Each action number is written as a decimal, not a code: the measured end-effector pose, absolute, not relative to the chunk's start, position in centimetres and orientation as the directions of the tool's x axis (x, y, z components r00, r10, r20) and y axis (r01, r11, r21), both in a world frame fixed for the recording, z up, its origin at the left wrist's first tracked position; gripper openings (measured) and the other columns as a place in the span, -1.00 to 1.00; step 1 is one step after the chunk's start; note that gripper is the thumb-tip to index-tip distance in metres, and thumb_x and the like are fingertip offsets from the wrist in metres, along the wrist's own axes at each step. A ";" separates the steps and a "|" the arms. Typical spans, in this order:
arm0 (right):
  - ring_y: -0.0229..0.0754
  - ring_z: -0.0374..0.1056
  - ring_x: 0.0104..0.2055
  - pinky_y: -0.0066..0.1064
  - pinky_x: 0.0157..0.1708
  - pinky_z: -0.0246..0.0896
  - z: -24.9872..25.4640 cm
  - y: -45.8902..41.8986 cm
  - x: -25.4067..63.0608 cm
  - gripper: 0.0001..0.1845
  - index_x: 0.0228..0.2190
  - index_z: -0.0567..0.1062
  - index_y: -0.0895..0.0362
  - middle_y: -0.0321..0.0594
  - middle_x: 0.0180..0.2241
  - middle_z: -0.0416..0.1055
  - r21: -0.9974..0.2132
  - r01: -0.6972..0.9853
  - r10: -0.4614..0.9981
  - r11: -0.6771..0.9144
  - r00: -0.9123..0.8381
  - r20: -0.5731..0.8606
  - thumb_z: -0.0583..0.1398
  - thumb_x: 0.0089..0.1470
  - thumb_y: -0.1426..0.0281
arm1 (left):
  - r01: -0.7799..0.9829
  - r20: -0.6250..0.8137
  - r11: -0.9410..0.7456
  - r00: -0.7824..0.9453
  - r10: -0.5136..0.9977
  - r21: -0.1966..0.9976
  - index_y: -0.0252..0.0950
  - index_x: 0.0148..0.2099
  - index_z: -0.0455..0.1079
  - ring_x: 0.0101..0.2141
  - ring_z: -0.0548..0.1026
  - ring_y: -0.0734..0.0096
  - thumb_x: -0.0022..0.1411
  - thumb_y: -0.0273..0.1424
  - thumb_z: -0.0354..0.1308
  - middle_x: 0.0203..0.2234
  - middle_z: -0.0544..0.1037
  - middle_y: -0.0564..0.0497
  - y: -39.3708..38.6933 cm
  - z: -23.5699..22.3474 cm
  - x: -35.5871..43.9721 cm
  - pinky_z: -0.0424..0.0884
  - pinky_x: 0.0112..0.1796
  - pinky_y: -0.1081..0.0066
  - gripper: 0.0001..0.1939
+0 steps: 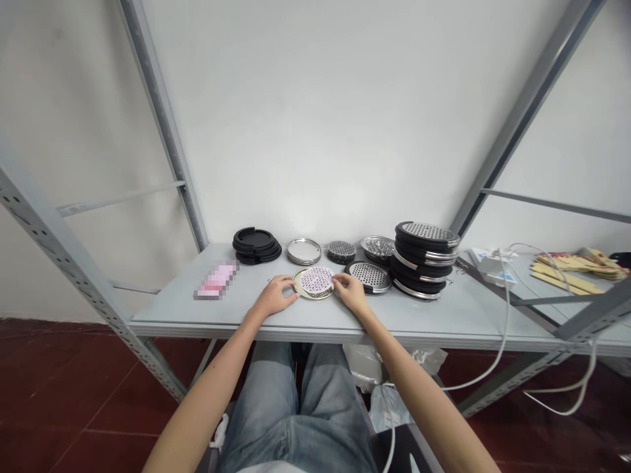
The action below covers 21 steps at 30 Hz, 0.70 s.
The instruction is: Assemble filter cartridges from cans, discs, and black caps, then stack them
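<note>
In front of me on the table lies a shallow round metal dish [304,293] with a gold-toned rim. A perforated metal disc [316,280], pinkish in the light, sits over it, tilted and a bit off-centre to the right. My left hand [277,295] rests on the table, its thumb and fingers closed on the dish's left rim. With thumb and fingertips, my right hand [351,292] pinches the right edge of the perforated disc. Just right of that hand is a black-rimmed perforated round piece [369,276].
Behind stand stacked black rings [256,246], plain metal rims [304,251], perforated discs [341,251] and a metal dish [378,247]. A tall stack of black-rimmed pieces [424,259] rises at right. A blurred pink item [215,281] lies left. Grey shelf posts [165,118] flank the table; a white cable [507,322] hangs right.
</note>
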State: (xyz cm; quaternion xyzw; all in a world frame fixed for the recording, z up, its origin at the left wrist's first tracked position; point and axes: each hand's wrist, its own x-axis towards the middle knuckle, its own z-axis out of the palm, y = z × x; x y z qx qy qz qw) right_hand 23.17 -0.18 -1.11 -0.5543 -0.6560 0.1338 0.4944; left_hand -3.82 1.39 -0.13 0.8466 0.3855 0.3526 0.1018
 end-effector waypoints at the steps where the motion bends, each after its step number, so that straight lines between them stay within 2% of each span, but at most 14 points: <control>1: -0.10 0.49 -0.25 -0.30 -0.16 0.34 -1.1 -0.1 23.3 -0.79 -0.32 0.56 0.15 -0.11 -0.28 0.58 -0.745 0.563 0.864 0.358 0.102 0.493 0.17 0.06 0.32 | 0.585 0.514 -0.683 0.460 0.724 0.437 -0.24 -0.13 0.53 -0.01 0.44 0.16 0.14 -0.23 0.24 -0.04 0.52 -0.10 1.4 -0.1 -3.8 0.33 0.07 0.20 -0.72; 6: -0.11 0.50 -0.31 -0.30 -0.23 0.35 -1.3 0.1 23.4 -0.70 -0.18 0.52 0.18 -0.11 -0.36 0.58 -0.800 0.489 0.890 0.347 0.097 0.445 0.19 0.01 0.34 | 0.591 0.485 -0.675 0.476 0.734 0.442 -0.23 -0.12 0.53 0.00 0.45 0.17 0.16 -0.21 0.23 -0.02 0.53 -0.08 1.5 -0.1 -3.8 0.30 0.09 0.19 -0.72; 10: -0.12 0.51 -0.31 -0.30 -0.22 0.34 -1.3 0.1 23.3 -0.68 -0.16 0.51 0.18 -0.11 -0.37 0.59 -0.807 0.487 0.896 0.334 0.102 0.432 0.19 0.01 0.35 | 0.575 0.486 -0.675 0.473 0.735 0.461 -0.20 -0.14 0.54 -0.01 0.47 0.19 0.16 -0.22 0.23 -0.04 0.55 -0.06 1.4 0.0 -3.8 0.31 0.09 0.21 -0.74; 17: -0.08 0.50 -0.26 -0.26 -0.19 0.35 -1.7 0.4 23.8 -0.56 -0.08 0.48 0.21 -0.10 -0.33 0.59 -0.846 0.396 0.873 0.358 0.179 0.453 0.17 0.00 0.27 | 0.532 0.482 -0.647 0.431 0.763 0.546 -0.22 -0.31 0.53 -0.09 0.53 0.25 0.17 -0.31 0.21 -0.14 0.60 -0.02 1.2 0.3 -3.8 0.36 0.03 0.28 -0.88; 21: -0.06 0.51 -0.24 -0.25 -0.17 0.37 -1.8 0.6 23.9 -0.59 -0.13 0.52 0.22 -0.06 -0.31 0.59 -0.850 0.398 0.886 0.345 0.162 0.435 0.18 0.00 0.28 | 0.543 0.467 -0.612 0.396 0.791 0.575 -0.23 -0.20 0.53 -0.09 0.53 0.24 0.19 -0.38 0.17 -0.14 0.61 -0.03 1.7 0.0 -3.8 0.37 0.03 0.28 -0.85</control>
